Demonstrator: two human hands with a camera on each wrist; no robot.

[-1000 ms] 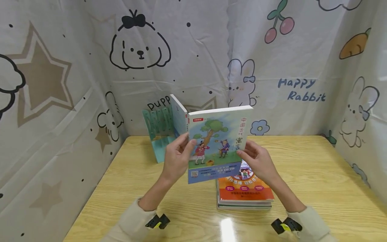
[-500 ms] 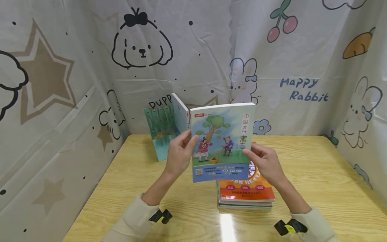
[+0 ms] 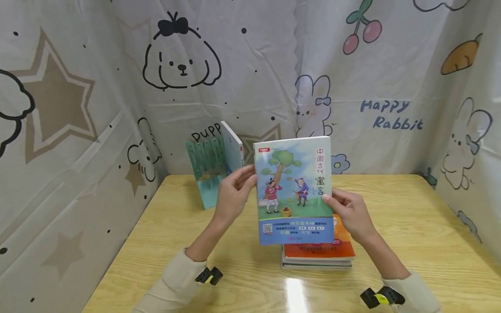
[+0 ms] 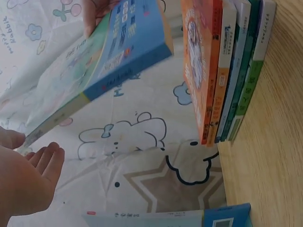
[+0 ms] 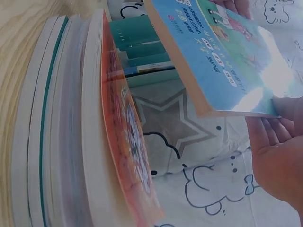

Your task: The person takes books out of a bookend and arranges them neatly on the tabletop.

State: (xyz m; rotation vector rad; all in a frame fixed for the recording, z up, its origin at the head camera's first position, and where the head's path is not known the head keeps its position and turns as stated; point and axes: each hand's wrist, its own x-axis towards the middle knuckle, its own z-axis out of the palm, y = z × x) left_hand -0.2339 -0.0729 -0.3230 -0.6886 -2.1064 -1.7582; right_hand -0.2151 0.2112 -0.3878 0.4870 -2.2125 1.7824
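Observation:
In the head view a paperback book (image 3: pixel 295 191) with a tree and two figures on its cover is held up over the table, cover facing me. My left hand (image 3: pixel 232 193) pinches its spine edge, thumb in front and fingers behind. On the opposite edge my right hand (image 3: pixel 350 213) grips it, thumb on the cover; the right wrist view shows that thumb and the fingers (image 5: pixel 272 132) on either side of the book. Below and partly behind the book lies a stack of books (image 3: pixel 318 254) with an orange one on top.
A teal bookend (image 3: pixel 205 191) stands at the back left of the wooden table (image 3: pixel 156 243). Another book (image 3: pixel 232 148) stands upright against it, partly hidden by my left hand. A patterned curtain (image 3: pixel 250 56) hangs behind and on both sides.
The held book has shifted right, away from the standing book, and its cover has turned more squarely toward me. Both hands keep their hold; the right hand has moved slightly right and down.

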